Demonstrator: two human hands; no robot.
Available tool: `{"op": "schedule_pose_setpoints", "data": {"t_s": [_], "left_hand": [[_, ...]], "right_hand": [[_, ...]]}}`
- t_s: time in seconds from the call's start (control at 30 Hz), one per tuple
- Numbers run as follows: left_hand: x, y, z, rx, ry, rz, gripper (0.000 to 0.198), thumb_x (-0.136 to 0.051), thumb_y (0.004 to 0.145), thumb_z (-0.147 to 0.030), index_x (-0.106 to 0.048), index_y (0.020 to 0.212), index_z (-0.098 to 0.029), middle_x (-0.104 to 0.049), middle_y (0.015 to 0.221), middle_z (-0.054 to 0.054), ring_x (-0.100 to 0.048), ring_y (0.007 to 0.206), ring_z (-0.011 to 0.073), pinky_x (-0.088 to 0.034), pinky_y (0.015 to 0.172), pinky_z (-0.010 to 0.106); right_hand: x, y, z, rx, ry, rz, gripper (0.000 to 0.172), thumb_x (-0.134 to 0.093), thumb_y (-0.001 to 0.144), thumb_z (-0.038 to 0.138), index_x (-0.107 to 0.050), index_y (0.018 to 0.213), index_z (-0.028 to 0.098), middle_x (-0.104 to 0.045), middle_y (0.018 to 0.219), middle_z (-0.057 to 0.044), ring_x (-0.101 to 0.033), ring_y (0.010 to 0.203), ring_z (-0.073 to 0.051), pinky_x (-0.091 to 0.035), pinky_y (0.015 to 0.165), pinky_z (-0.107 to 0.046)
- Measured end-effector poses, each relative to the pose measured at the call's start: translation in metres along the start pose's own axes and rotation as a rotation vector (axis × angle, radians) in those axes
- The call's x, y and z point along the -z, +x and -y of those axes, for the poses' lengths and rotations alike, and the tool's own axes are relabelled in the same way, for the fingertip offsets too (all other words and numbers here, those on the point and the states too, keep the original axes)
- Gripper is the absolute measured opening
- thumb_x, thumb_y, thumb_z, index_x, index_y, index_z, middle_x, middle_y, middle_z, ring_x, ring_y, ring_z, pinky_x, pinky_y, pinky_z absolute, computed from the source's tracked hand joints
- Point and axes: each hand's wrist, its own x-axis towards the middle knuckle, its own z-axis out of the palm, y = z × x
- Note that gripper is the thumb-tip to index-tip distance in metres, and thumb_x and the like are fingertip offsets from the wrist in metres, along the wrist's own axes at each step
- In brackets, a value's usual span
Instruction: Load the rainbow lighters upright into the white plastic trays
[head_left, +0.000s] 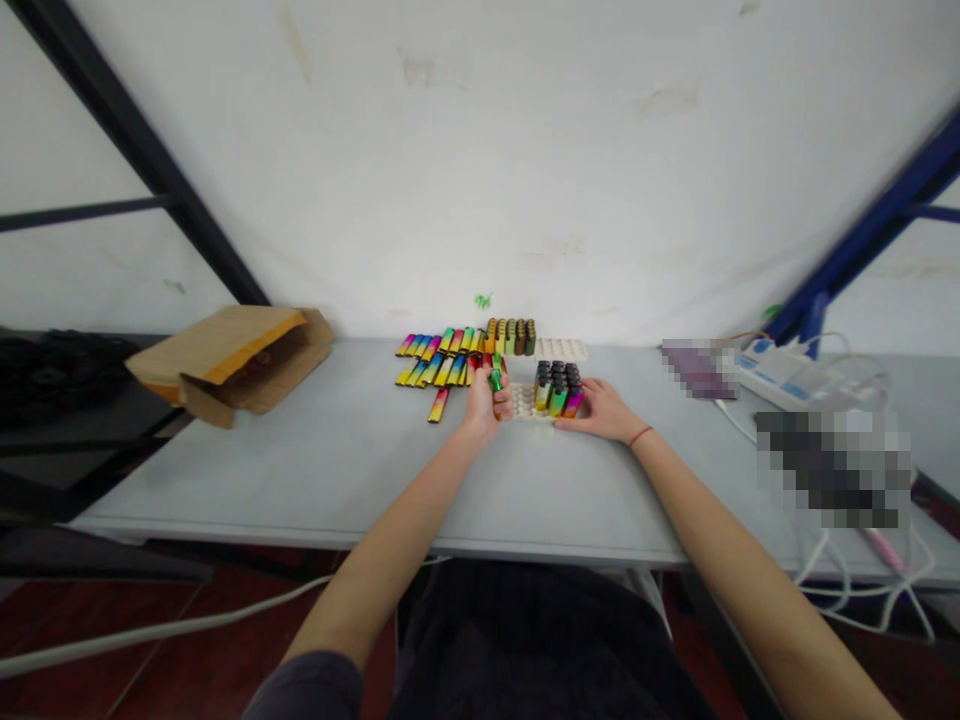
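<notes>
My left hand [487, 402] is closed around a shiny green lighter [495, 380], held upright over the left end of a white pitted tray [523, 401]. Black-topped lighters [557, 388] in bright colours stand in rows in the right part of this tray. My right hand [602, 411] grips the tray's right end, its thumb at the front and its fingers behind. Left of the tray, several rainbow-coloured lighters [431, 371] lie flat in two rows. One single lighter [438, 406] lies in front of them. Part of the held lighter is hidden by my fingers.
Behind, a second white tray [562, 348] carries upright yellow and dark lighters [511, 337] on its left. An open cardboard box [232, 360] lies at the left. To the right are a power strip [780, 375], white cables [829, 570] and blurred-out items on the grey table [315, 470].
</notes>
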Motion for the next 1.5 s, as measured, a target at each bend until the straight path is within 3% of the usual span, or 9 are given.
{"op": "schedule_pose_setpoints", "data": {"t_s": [0.17, 0.53, 0.73, 0.87, 0.97, 1.07, 1.13, 1.33, 1.5], "left_hand": [[-0.001, -0.001, -0.001, 0.017, -0.018, 0.003, 0.041, -0.033, 0.094, -0.042, -0.039, 0.059, -0.021, -0.023, 0.040, -0.010, -0.017, 0.029, 0.0053, -0.014, 0.031, 0.018], [-0.004, -0.004, -0.002, -0.020, -0.041, -0.034, 0.043, -0.024, 0.096, -0.038, -0.034, 0.057, -0.022, -0.017, 0.039, -0.010, -0.011, 0.028, 0.0062, -0.010, 0.032, 0.018], [0.002, 0.005, 0.004, -0.045, -0.030, -0.028, 0.044, -0.026, 0.098, -0.046, -0.042, 0.066, -0.021, -0.025, 0.042, -0.009, -0.020, 0.030, 0.0065, -0.018, 0.033, 0.018], [0.005, 0.014, 0.012, -0.220, 0.092, -0.012, 0.037, -0.036, 0.096, -0.052, -0.044, 0.077, -0.022, -0.043, 0.053, -0.006, -0.039, 0.039, 0.0084, -0.034, 0.041, 0.020], [0.009, 0.019, 0.019, -0.470, 0.301, -0.064, 0.027, -0.054, 0.092, -0.048, -0.049, 0.086, -0.022, -0.057, 0.073, -0.002, -0.059, 0.063, 0.0117, -0.049, 0.061, 0.023], [0.015, 0.024, 0.022, -0.699, 0.565, -0.060, 0.026, -0.060, 0.090, -0.047, -0.059, 0.096, -0.022, -0.065, 0.097, 0.004, -0.064, 0.096, 0.0178, -0.051, 0.086, 0.029], [0.018, 0.026, 0.023, -0.779, 0.684, -0.002, 0.029, -0.060, 0.090, -0.047, -0.063, 0.101, -0.021, -0.067, 0.108, 0.007, -0.062, 0.106, 0.0204, -0.048, 0.092, 0.031], [0.022, 0.023, 0.026, -0.882, 0.934, 0.144, 0.034, -0.058, 0.090, -0.049, -0.066, 0.107, -0.021, -0.071, 0.106, 0.008, -0.065, 0.095, 0.0204, -0.050, 0.083, 0.032], [0.021, 0.018, 0.026, -0.924, 1.059, 0.229, 0.028, -0.059, 0.091, -0.039, -0.069, 0.106, -0.018, -0.072, 0.105, 0.009, -0.064, 0.097, 0.0216, -0.050, 0.091, 0.036]], "right_hand": [[0.001, 0.000, 0.001, 0.000, -0.002, 0.014, 0.073, -0.068, 0.074, 0.073, -0.067, 0.117, 0.015, -0.067, 0.124, -0.019, -0.059, 0.117, -0.038, -0.047, 0.101, -0.049], [-0.001, 0.000, 0.000, 0.002, 0.009, -0.011, 0.073, -0.069, 0.073, 0.073, -0.067, 0.119, 0.016, -0.067, 0.126, -0.018, -0.060, 0.117, -0.038, -0.047, 0.100, -0.051], [-0.001, 0.000, 0.000, 0.005, 0.012, -0.012, 0.074, -0.069, 0.073, 0.073, -0.067, 0.119, 0.016, -0.066, 0.126, -0.018, -0.059, 0.118, -0.038, -0.046, 0.102, -0.050], [-0.001, -0.001, 0.000, -0.001, 0.012, -0.015, 0.077, -0.069, 0.073, 0.073, -0.065, 0.122, 0.014, -0.065, 0.128, -0.019, -0.058, 0.119, -0.038, -0.045, 0.104, -0.051], [-0.001, -0.001, 0.000, 0.001, 0.010, -0.012, 0.076, -0.069, 0.073, 0.073, -0.066, 0.121, 0.014, -0.065, 0.128, -0.019, -0.058, 0.119, -0.038, -0.045, 0.104, -0.052], [-0.001, 0.000, 0.000, 0.006, 0.011, -0.008, 0.074, -0.068, 0.074, 0.073, -0.066, 0.120, 0.016, -0.066, 0.127, -0.018, -0.059, 0.118, -0.038, -0.047, 0.102, -0.052], [-0.002, 0.000, -0.001, 0.006, 0.013, -0.014, 0.075, -0.069, 0.073, 0.074, -0.066, 0.121, 0.016, -0.066, 0.128, -0.018, -0.059, 0.119, -0.038, -0.046, 0.102, -0.052], [-0.004, -0.001, -0.002, -0.003, 0.016, -0.026, 0.077, -0.070, 0.071, 0.074, -0.065, 0.123, 0.017, -0.065, 0.130, -0.017, -0.059, 0.119, -0.038, -0.045, 0.105, -0.053], [-0.004, -0.001, -0.001, -0.002, 0.002, -0.028, 0.078, -0.071, 0.072, 0.073, -0.065, 0.124, 0.016, -0.065, 0.132, -0.017, -0.059, 0.119, -0.038, -0.045, 0.105, -0.051]]}}
